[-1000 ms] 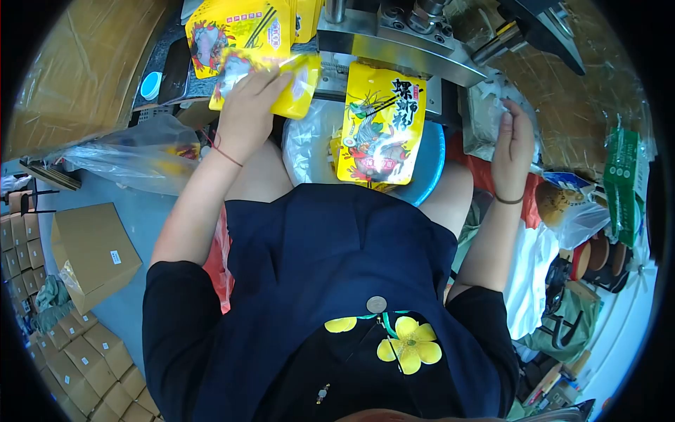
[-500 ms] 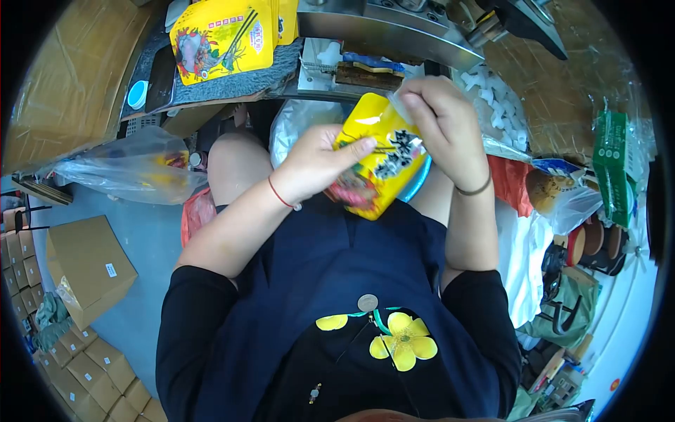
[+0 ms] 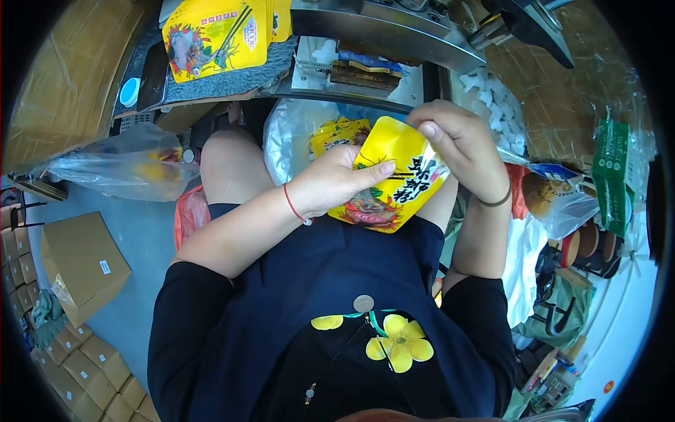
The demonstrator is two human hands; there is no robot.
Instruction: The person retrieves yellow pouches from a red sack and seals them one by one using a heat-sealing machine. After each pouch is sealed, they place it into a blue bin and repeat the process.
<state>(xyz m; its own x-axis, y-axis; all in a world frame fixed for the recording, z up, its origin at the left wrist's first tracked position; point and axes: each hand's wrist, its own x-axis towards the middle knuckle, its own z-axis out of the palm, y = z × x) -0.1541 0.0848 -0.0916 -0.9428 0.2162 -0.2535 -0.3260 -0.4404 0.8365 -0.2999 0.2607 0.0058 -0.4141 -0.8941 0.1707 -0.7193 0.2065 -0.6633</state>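
Note:
A yellow printed pouch [image 3: 390, 193] with black lettering and a food picture is tilted above my lap. My left hand [image 3: 341, 179] grips its left side, the thumb lying across the front. At its upper right corner my right hand [image 3: 460, 144] has its fingers curled and pinched; whatever lies between the fingertips is too hidden to name. Behind the pouch, a clear plastic bag [image 3: 285, 141] holds more yellow pouches [image 3: 330, 133]. A stack of yellow pouches [image 3: 214, 39] lies on the grey cloth at the upper left.
A metal machine [image 3: 394, 32] spans the bench at the top, with a blue-and-brown block [image 3: 365, 74] below it. White plastic pieces [image 3: 492, 102] lie to the right. A blue cap [image 3: 130, 92] is at the left. A cardboard box [image 3: 84, 267] stands on the floor.
Both hands and the pouch have moved down and slightly right. The pouches in the clear bag have come into view. My right hand stays at the pouch's upper corner.

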